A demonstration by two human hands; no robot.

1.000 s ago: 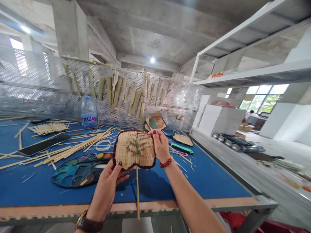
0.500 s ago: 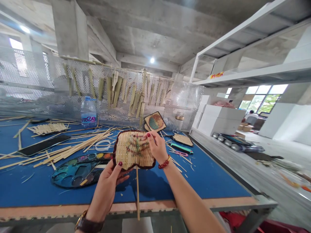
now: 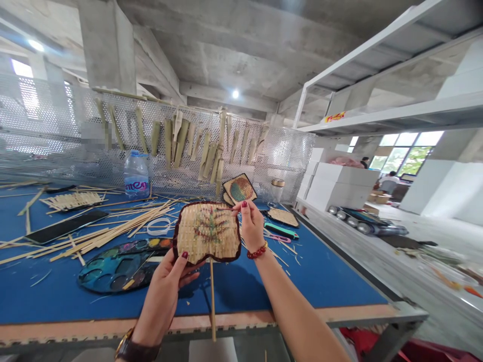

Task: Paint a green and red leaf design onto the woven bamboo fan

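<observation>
A woven fan [image 3: 188,239] with a dark red edge, a painted plant-like pattern and a thin wooden handle is held up above the blue table. My left hand [image 3: 168,281] grips its lower left edge, thumb on the front face. My right hand [image 3: 251,226] is closed in a pinch on a thin dark brush [image 3: 226,208], whose far end reaches over the upper part of the fan. To the left of the fan lies a blue paint palette [image 3: 101,269] with several coloured wells, partly hidden by my left hand.
On the blue table [image 3: 320,281] lie bamboo strips [image 3: 113,231], a phone [image 3: 68,226], a tape ring [image 3: 158,226], a green cutter [image 3: 281,231] and other woven pieces [image 3: 283,217]. Behind stand a water bottle [image 3: 136,176], a jar [image 3: 276,192] and a mesh panel [image 3: 290,156].
My right hand has moved slightly right, uncovering more of the painted pattern. The fan is turned a little more toward the camera.
</observation>
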